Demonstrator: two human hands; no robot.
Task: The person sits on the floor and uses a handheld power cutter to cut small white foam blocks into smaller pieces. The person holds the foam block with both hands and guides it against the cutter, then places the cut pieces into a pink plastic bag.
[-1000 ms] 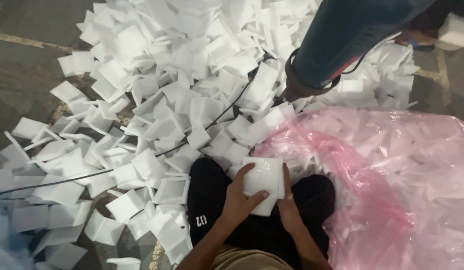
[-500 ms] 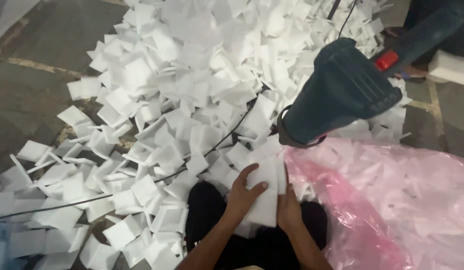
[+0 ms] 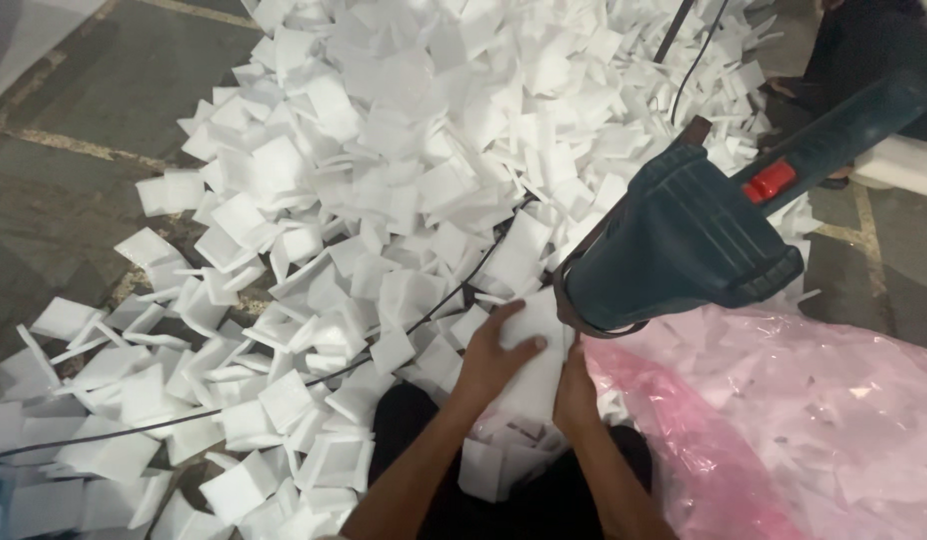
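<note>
The white foam piece (image 3: pixel 532 352) sits low in the centre of the frame, held between both hands above the person's dark-clothed lap. The left hand (image 3: pixel 496 362) is clamped on its left face, fingers spread flat across the top edge. The right hand (image 3: pixel 574 392) is closed on its right edge, partly hidden behind the piece.

Handling judgement: the piece appears very light, thin and moderately stiff, with a soft surface that dents or snaps under point pressure. Grip it by opposite edges with flat fingers, as shown, and avoid pinching the corners.

A dark blue heat gun (image 3: pixel 689 235) with a red switch fills the right of the frame, its nozzle ring just beside the upper right edge of the piece. A large pile of similar foam pieces (image 3: pixel 384 150) covers the floor (image 3: pixel 74 170) across the upper centre and left. A pink plastic bag (image 3: pixel 784 420) lies at lower right.

Compared with the frame half a second earlier, the heat gun sits lower and closer to the held piece, and the pile reaches further up the frame. Both hands keep the same grip.
</note>
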